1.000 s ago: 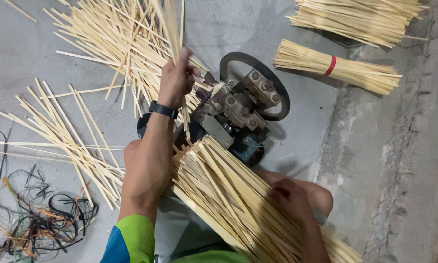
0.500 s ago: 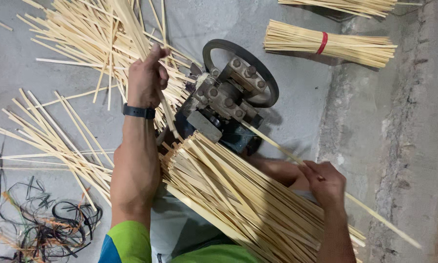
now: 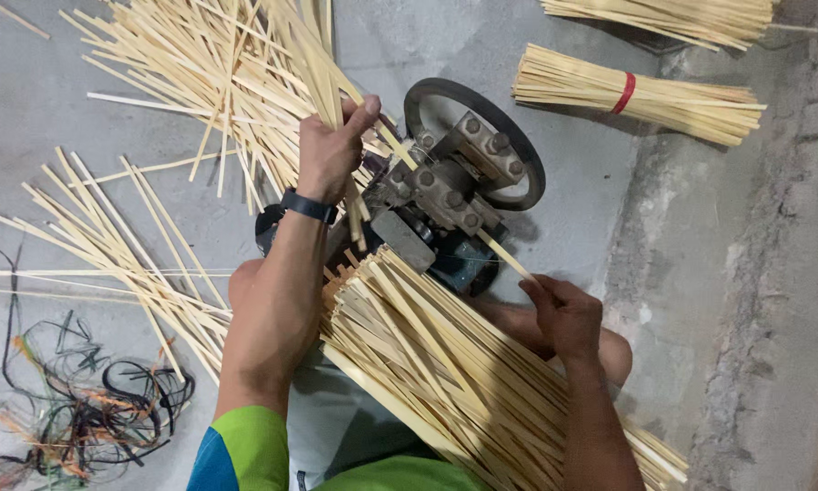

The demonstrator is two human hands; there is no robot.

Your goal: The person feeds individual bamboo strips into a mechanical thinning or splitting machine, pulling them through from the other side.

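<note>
My left hand (image 3: 329,155) grips a few pale bamboo strips (image 3: 331,91) that stick out from the far side of a small dark machine (image 3: 445,195) with a black wheel (image 3: 518,145). My right hand (image 3: 565,314) pinches the near end of a single bamboo strip (image 3: 504,256) going into the machine's near side. A thick bundle of bamboo strips (image 3: 454,382) lies across my lap between my arms. A black band is on my left wrist.
Loose strips (image 3: 181,73) are strewn over the grey floor at the upper left and left (image 3: 109,255). A bundle tied with a red band (image 3: 636,95) lies at the upper right, another bundle (image 3: 663,14) above it. Tangled black cords (image 3: 81,418) lie lower left.
The long strip that stuck out past my right hand has been fed into the machine; only its short end shows now. My left hand keeps its hold on the strips at the far side.
</note>
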